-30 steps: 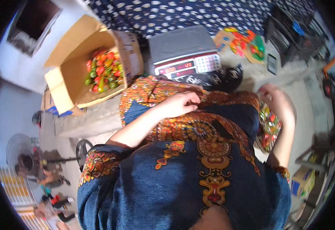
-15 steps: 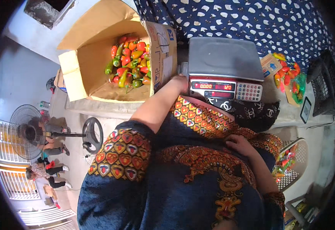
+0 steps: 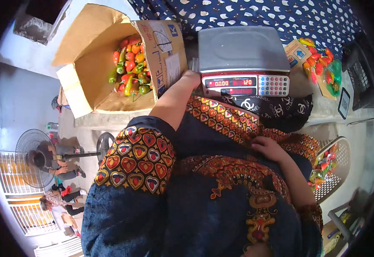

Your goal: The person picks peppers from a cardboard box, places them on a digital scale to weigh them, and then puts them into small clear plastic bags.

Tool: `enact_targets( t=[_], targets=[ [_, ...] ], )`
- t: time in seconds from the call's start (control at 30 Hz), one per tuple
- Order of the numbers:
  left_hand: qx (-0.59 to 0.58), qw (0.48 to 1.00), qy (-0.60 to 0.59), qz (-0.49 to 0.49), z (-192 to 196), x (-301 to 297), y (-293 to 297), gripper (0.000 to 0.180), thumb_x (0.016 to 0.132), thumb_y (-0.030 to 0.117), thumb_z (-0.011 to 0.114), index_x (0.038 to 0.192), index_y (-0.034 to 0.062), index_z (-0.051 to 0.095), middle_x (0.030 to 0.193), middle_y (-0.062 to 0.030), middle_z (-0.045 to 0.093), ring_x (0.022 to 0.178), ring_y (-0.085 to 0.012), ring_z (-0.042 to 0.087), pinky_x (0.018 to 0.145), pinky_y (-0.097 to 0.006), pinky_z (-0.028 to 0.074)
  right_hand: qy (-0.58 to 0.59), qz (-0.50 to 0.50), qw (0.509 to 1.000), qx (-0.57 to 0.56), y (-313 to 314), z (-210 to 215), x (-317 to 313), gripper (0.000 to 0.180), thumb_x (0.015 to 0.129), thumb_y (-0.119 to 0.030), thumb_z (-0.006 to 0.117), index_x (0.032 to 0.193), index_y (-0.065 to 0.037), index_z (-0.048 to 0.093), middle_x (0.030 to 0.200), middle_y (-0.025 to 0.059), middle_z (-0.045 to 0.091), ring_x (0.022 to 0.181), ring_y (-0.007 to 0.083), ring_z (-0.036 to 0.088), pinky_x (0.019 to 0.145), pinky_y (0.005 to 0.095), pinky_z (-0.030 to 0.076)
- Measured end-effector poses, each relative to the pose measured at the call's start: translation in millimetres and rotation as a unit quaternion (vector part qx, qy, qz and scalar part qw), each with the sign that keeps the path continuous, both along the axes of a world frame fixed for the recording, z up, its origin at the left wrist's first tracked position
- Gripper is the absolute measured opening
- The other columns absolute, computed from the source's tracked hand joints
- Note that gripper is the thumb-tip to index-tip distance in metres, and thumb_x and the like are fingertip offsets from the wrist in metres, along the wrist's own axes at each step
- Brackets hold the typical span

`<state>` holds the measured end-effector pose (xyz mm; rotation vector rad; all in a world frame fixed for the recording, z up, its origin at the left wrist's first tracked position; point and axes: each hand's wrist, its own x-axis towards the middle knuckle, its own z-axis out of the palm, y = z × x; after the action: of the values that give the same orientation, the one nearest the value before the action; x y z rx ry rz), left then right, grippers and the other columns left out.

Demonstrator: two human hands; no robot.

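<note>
While the person is leaning over the counter, left hand [image 3: 192,79] reaching beside the grey electronic scale with steel pan [image 3: 242,60], near the open cardboard box of red and green peppers [image 3: 129,68], fingers hidden, grip undeterminable, right hand [image 3: 269,147] resting flat, fingers loosely spread, on the patterned blue garment [image 3: 221,188], holding nothing.

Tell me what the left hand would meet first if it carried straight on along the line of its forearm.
Most likely the grey electronic scale with the steel pan: the left hand already sits at its front left corner, beside the open cardboard box of peppers. Depth is unclear, so contact cannot be confirmed.
</note>
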<state>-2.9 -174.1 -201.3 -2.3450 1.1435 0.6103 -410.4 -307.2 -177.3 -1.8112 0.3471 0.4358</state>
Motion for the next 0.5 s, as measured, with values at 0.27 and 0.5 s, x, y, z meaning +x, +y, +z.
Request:
enact_targets(
  t=[0.27, 0.5],
  targets=[
    [0.048, 0.996, -0.048, -0.053, -2, -3, 0, 0.034, 0.079, 0.021, 0.063, 0.110, 0.0086, 0.067, 0.117, -0.0100, 0.063, 0.106, -0.0243, 0.062, 0.085, -0.039, 0.051, -0.024, 0.000, 1.000, 0.007, -3, -19, -5, 0.031, 0.087, -0.030, 0.059, 0.101, -0.002, 0.062, 0.089, 0.0115, 0.064, 0.086, 0.0213, 0.060, 0.079, 0.0339, 0.046],
    [0.032, 0.993, -0.038, -0.110, -12, 0, 8, 0.032, 0.082, 0.023, 0.055, 0.108, 0.0077, 0.066, 0.116, -0.0135, 0.063, 0.106, -0.0268, 0.061, 0.088, -0.040, 0.050, -0.025, 0.001, 0.999, 0.027, -1, -19, -2, 0.028, 0.088, -0.028, 0.058, 0.100, -0.003, 0.062, 0.088, 0.0109, 0.064, 0.085, 0.0200, 0.060, 0.078, 0.0333, 0.046]
  ],
)
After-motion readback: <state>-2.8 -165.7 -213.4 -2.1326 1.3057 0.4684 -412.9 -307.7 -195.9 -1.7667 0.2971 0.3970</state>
